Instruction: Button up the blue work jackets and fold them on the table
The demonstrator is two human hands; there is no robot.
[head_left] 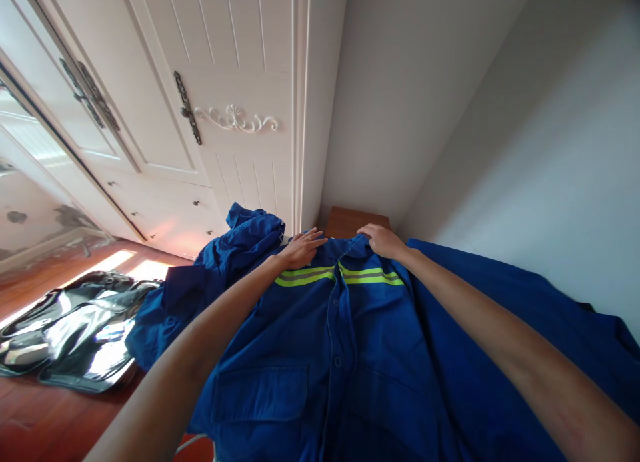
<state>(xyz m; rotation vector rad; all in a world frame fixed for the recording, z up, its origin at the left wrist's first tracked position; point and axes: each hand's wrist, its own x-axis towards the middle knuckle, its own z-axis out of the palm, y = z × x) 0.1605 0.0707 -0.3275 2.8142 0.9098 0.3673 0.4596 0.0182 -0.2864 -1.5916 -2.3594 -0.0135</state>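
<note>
A blue work jacket (320,329) with yellow-and-grey reflective stripes lies spread out, its buttoned front facing up and its collar end farthest away. My left hand (301,248), with a ring on one finger, rests on the jacket's left shoulder near the collar, fingers stretched out. At the right side of the collar, my right hand (383,241) has its fingers pinched on the jacket's edge. The sleeve on the right reaches out past my right forearm. Crumpled blue cloth (235,245) is heaped left of my left hand.
A white wardrobe (240,82) with dark metal handles stands at the back left. On the reddish wooden floor (30,415) lies an open black bag (85,329) with shiny plastic. A brown wooden piece (345,221) sits behind the collar. A pale wall (550,169) rises at the right.
</note>
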